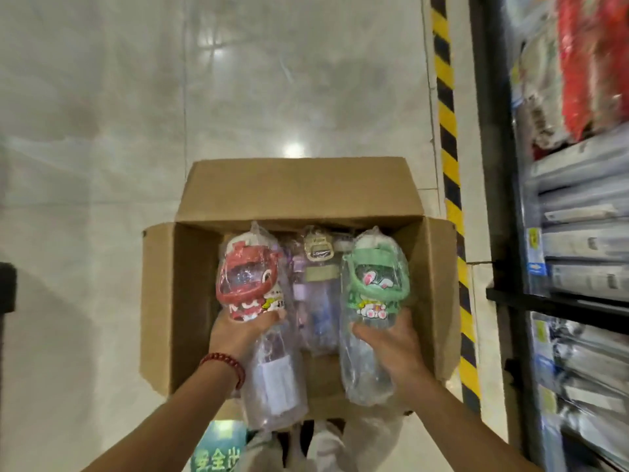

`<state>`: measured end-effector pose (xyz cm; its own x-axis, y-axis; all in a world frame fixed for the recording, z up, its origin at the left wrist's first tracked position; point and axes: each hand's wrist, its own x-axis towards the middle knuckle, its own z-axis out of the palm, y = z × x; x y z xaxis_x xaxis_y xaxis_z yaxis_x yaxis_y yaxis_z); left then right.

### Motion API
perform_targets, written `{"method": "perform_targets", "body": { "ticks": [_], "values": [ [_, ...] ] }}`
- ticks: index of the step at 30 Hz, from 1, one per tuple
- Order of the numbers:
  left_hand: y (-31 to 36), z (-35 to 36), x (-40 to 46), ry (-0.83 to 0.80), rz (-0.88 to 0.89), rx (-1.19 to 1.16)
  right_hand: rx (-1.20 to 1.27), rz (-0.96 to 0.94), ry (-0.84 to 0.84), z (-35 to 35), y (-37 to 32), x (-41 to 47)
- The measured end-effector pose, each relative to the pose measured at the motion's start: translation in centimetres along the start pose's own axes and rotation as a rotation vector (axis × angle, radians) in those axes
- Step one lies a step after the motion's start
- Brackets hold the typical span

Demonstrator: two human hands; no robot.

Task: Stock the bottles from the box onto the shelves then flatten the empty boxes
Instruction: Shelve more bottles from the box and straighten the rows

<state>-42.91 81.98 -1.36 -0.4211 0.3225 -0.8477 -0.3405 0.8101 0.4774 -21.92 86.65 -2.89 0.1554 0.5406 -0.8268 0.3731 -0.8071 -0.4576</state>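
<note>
Head view puts us at the unloading step. Our left hand (240,330) grips the red-capped bottle (248,284) by its wrapped body over the left side of the open cardboard box (163,301). More wrapped bottles (315,287) lie inside between the two. Our right hand (391,338) grips the green-capped bottle (372,277) by the right wall. Next, we judge, both must swing right to the shelves (578,233), needing a free slot.

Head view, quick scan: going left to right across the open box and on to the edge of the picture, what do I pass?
Red-topped bottle in the left hand → purple bottle lying in the cardboard box → green-topped bottle in the right hand → yellow-and-black floor tape → shelving.
</note>
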Motion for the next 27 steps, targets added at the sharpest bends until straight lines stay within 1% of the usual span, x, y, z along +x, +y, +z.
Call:
{"method": "perform_targets", "body": {
  "ticks": [2, 6, 11, 13, 15, 18, 22, 24, 27],
  "values": [
    [2.9, -0.9, -3.7, -0.037, 0.063, 0.016, 0.096, -0.067, -0.043, -1.4, -2.3, -3.9],
    [9.3, -2.3, -11.0, -0.138, 0.245, 0.082, 0.283, -0.208, -0.089, -3.9, -7.3, -11.2],
    [16.0, -3.1, -20.2, -0.271, 0.455, 0.117, 0.461, -0.378, -0.045, -7.3, -11.6, -20.2],
    [18.2, -3.4, -23.8, -0.340, 0.497, 0.134, 0.552, -0.429, -0.047, -9.1, -12.5, -23.8],
    [20.2, -3.5, -27.5, -0.410, 0.563, 0.182, 0.580, -0.470, -0.029, -11.1, -13.2, -27.8],
    [22.7, -3.2, -33.3, -0.529, 0.687, 0.259, 0.565, -0.500, 0.141, -14.7, -14.2, -33.6],
    [24.5, -1.8, -41.2, -0.700, 0.856, 0.298, 0.645, -0.617, 0.283, -20.0, -13.8, -41.5],
    [24.8, -0.5, -45.5, -0.795, 0.904, 0.292, 0.663, -0.694, 0.379, -22.5, -13.3, -45.7],
    [24.8, 1.8, -52.1, -0.958, 0.966, 0.316, 0.722, -0.743, 0.525, -26.1, -11.6, -51.4]
  ]
}}
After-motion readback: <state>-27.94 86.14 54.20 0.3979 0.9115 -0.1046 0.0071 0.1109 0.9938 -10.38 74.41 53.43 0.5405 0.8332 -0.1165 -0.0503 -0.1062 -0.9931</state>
